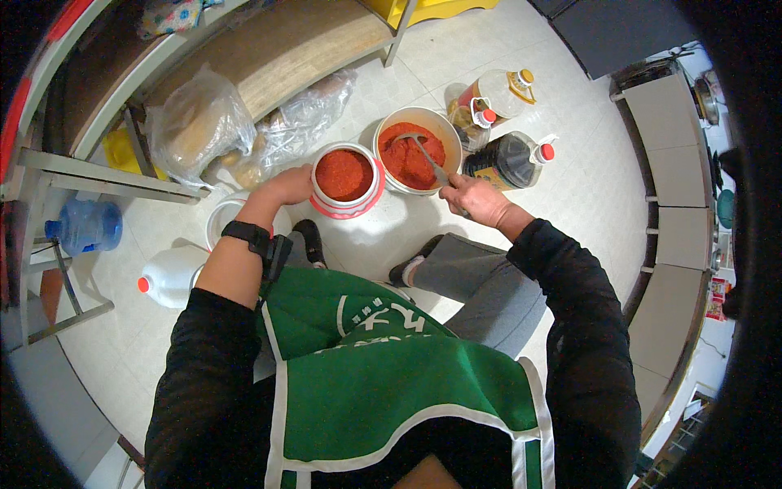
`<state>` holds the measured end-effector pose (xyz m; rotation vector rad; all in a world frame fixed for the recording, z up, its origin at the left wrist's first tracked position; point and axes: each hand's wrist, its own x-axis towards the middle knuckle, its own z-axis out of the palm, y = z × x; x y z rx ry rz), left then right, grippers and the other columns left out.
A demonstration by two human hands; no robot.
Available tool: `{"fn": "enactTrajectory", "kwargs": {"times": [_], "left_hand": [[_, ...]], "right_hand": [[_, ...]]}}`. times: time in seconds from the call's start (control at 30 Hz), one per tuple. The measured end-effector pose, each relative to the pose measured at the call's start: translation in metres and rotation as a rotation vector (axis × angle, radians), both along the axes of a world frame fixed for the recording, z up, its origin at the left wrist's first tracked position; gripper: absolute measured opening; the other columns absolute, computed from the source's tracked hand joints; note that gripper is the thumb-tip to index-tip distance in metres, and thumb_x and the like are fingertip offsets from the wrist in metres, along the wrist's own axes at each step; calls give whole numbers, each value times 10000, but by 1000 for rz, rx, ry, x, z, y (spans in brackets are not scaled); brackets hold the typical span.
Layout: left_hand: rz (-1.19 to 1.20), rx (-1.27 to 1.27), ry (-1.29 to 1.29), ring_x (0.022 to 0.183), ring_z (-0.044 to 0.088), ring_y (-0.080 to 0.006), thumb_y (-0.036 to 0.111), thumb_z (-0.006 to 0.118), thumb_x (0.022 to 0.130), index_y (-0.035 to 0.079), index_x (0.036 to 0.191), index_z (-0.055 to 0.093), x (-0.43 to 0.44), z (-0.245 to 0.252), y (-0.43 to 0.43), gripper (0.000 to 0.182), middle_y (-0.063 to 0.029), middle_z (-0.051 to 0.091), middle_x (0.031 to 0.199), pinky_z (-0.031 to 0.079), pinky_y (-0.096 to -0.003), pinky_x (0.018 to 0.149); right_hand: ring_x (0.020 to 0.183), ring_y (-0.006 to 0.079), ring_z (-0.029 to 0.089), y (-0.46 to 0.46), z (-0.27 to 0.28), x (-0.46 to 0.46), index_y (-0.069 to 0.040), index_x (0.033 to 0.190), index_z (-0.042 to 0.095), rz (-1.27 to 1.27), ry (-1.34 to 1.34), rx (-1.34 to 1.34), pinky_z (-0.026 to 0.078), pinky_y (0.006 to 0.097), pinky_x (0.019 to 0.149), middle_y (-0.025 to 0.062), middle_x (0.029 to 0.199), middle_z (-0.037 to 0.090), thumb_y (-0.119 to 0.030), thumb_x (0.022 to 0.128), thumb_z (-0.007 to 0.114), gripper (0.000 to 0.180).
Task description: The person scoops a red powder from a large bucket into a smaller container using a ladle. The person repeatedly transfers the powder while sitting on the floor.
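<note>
My right hand (478, 198) grips the handle of a metal ladle or large spoon (435, 165). Its bowl end rests in red paste or chili mixture (408, 160) inside a white plastic bucket (453, 134) on the floor. Just left of the bucket is a white tub with a pink-red rim (368, 204), filled with red chili powder or flakes (343, 175). At that tub's left side is my left hand (298, 184); its fingers are partly hidden behind the tub wall, so its hold is unclear.
Bottles of dark liquid (507, 160) and oil (498, 91) stand right of the bucket. Plastic bags (201, 125) lie by a low shelf (317, 46). A white open bucket (223, 223) and a white jug (171, 275) are at left, near a blue water bottle (91, 226).
</note>
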<state>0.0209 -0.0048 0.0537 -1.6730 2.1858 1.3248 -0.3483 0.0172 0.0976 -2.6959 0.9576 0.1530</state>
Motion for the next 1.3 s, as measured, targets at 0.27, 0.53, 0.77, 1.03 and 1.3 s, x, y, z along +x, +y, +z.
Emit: {"fn": "enactTrajectory", "kwargs": {"times": [0.27,0.53,0.77,1.03,1.3], "left_hand": [[-1,-8,-12,1039,524,-375,322,474,840,-53,1112,473,3,-8,-1,463,-264,544,1102,413,-398,883],[13,7,-32,1027,526,-382,279,443,851,-55,1102,466,3,-12,-2,419,-269,545,1092,413,-401,875],[-9,17,-71,1024,529,-378,274,441,847,-58,1104,462,1,-5,-5,420,-264,548,1089,414,-399,869],[19,18,-24,1035,527,-363,256,455,838,-24,1130,467,3,-7,-4,404,-239,552,1104,410,-390,880],[25,10,-35,1059,525,-339,232,474,825,5,1186,454,3,-2,-3,427,-220,547,1137,404,-375,900]], "right_hand": [[694,315,589,4,-20,12,-89,875,517,-186,-95,-5,500,420,608,142,803,525,-148,773,526,118],[692,234,644,-21,-32,8,-30,875,613,-822,-678,277,513,307,639,108,833,652,-158,830,527,161],[612,253,649,-33,-50,5,45,952,578,-1577,-1217,582,554,289,535,194,848,620,-182,847,481,268],[671,253,653,-26,-46,-10,30,1003,541,-1549,-1206,642,553,278,600,206,878,624,-233,834,478,319],[674,249,653,-12,-27,-33,26,1018,541,-1567,-1237,636,546,281,591,195,848,624,-249,845,459,335]]}}
